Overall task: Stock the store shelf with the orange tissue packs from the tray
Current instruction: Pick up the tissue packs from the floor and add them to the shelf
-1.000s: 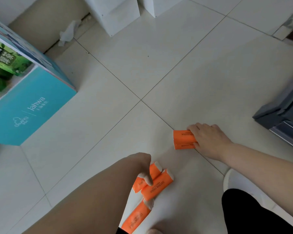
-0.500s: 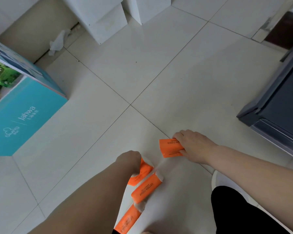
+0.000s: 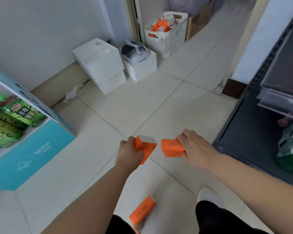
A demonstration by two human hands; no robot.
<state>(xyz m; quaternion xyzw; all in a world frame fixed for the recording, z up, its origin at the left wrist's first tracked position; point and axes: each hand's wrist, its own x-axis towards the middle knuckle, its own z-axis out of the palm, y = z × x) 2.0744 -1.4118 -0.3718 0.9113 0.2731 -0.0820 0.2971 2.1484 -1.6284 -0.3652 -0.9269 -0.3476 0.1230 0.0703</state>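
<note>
My left hand is shut on orange tissue packs, held above the tiled floor; they look like two packs pressed together. My right hand is shut on another orange tissue pack, level with the left one and a short gap apart. One more orange pack lies on the floor below, near my knees. The dark grey store shelf stands at the right, its lower bay open. A white slatted basket with several orange packs stands far back.
A teal cardboard box with green packets sits at the left. Two white boxes stand against the back wall, and a crumpled tissue lies by the skirting. A green and white bag rests in the shelf's lower bay.
Both hands have lifted their orange packs off the floor. The view has tilted up, bringing the basket, back wall and shelf into sight. One pack stays on the floor.
</note>
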